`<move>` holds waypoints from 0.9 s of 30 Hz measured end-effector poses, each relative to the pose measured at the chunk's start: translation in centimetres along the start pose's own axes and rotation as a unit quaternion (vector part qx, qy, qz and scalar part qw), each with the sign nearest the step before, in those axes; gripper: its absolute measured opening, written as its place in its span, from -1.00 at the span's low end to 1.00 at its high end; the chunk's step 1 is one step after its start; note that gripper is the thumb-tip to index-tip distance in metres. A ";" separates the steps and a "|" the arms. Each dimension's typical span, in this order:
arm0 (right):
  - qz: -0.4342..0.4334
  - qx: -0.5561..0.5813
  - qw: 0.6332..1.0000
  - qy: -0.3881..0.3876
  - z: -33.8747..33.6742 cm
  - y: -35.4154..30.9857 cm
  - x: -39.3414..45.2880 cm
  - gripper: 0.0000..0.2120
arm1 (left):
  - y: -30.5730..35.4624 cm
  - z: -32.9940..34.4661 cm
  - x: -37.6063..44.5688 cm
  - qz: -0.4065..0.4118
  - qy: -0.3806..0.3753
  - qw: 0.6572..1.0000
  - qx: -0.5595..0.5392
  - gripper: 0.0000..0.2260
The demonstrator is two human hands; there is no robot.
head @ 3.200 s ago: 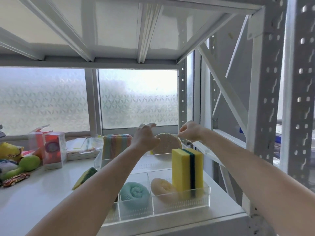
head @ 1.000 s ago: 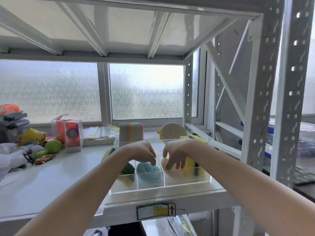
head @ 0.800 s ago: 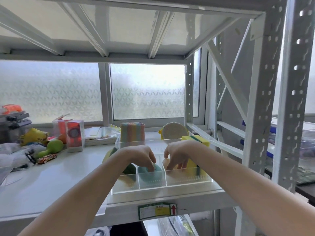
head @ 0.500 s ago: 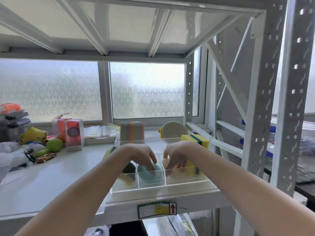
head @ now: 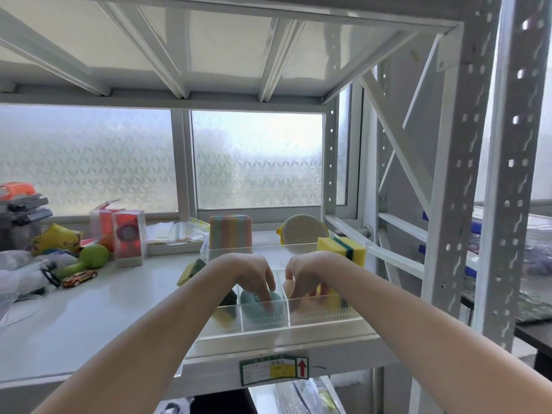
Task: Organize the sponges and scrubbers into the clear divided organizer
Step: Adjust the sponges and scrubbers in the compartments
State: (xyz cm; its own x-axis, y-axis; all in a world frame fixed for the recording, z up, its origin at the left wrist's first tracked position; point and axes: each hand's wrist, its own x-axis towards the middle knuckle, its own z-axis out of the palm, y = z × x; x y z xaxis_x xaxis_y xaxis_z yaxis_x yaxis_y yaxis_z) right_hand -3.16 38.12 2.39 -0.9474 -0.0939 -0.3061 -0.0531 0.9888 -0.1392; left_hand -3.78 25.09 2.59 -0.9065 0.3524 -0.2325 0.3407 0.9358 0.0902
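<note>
White metal shelf [head: 89, 318] w/ frosted window behind; clear divided organizer [head: 322, 319] sits at its near right edge. Far end of organizer: striped sponge [head: 230, 234] left, round scrubber [head: 303, 231] right, both upright. Yellow-green sponge [head: 343, 249] upright on right side. Left hand [head: 249, 271] reaches into middle near compartment, fingers curled down, tips pressing teal scrubber [head: 260, 307]. Right hand [head: 307, 271] dips into right near compartment, fingers bunched on pale orange scrubber [head: 289, 285] (grip unclear). Toys, boxes far left.
</note>
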 end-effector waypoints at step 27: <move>0.007 0.028 0.998 -0.056 -1.1 -0.1 -0.6 -0.31 | -0.4 0.3 0.1 0.002 0.030 0.998 -0.053 -0.54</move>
State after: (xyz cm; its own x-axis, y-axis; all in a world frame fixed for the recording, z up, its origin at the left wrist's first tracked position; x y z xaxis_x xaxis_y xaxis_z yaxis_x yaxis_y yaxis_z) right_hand -2.97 38.18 3.59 -0.9067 -0.0959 -0.4108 -0.0200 0.9825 -0.1854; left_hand -3.94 24.70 2.21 -0.9199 0.3518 -0.1733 0.3182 0.9279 0.1944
